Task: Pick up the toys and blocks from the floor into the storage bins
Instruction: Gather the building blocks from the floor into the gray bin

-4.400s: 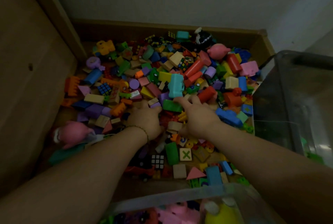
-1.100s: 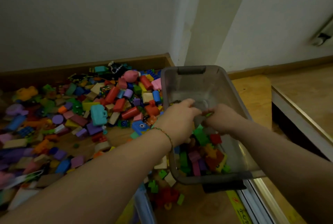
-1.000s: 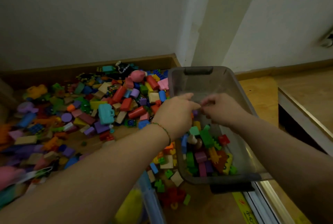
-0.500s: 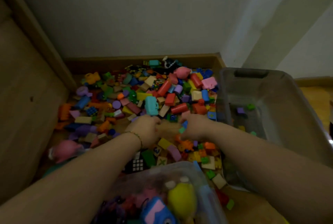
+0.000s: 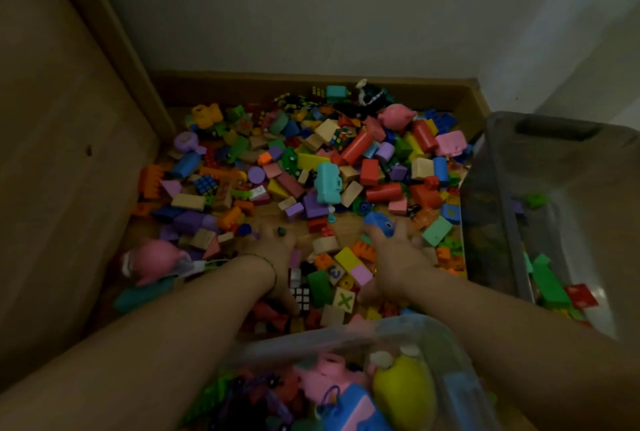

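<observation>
Resting palm-down on the heap of many-coloured plastic and wooden toy blocks (image 5: 346, 160), as the head view shows it, the left hand (image 5: 273, 254) and right hand (image 5: 398, 257) have their fingers straight and splayed and grasp nothing. They sit apart with loose blocks between them, probably so they can draw together and gather a double handful instead of taking single pieces. The right fingertips touch a blue plastic toy with an eye (image 5: 381, 222). A black-and-white cube puzzle (image 5: 299, 295) lies beside the left wrist.

The heap covers the wooden floor (image 5: 301, 226) in the corner and most of it is not yet collected. A grey translucent storage bin (image 5: 491, 222) stands just to the right, a few blocks inside, close enough for a short carry. A clear plastic bin (image 5: 346, 330) holding pink and yellow soft toys sits nearest the person, which suggests toys and blocks are sorted separately.
</observation>
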